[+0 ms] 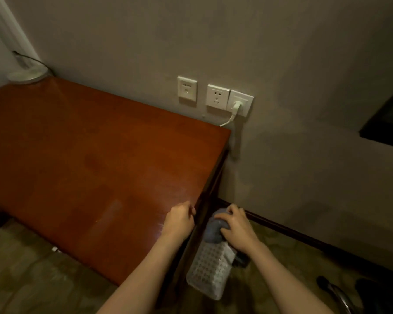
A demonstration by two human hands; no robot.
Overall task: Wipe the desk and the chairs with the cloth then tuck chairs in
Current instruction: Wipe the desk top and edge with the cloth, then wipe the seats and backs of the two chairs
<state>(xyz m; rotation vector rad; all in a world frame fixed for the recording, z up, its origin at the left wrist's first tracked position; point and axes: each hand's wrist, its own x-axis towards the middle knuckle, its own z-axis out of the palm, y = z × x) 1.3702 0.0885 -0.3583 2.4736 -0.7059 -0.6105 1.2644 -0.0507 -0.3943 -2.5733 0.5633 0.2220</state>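
A reddish-brown wooden desk (95,155) fills the left and middle of the head view, standing against the wall. My left hand (179,219) is over the desk's right front corner, fingers loosely curled, holding nothing that I can see. Just past the desk's right edge, my right hand (236,227) grips a cloth (210,261). The cloth is bunched blue-grey at the top and hangs down as a white patterned flap. Part of a chair (340,295) with a metal arm shows at the bottom right.
A white lamp base (27,74) with a dark cable sits on the desk's far left corner. Wall sockets (217,97) hold a white plug and cord above the desk's right end. A dark baseboard (304,236) runs along the carpeted floor.
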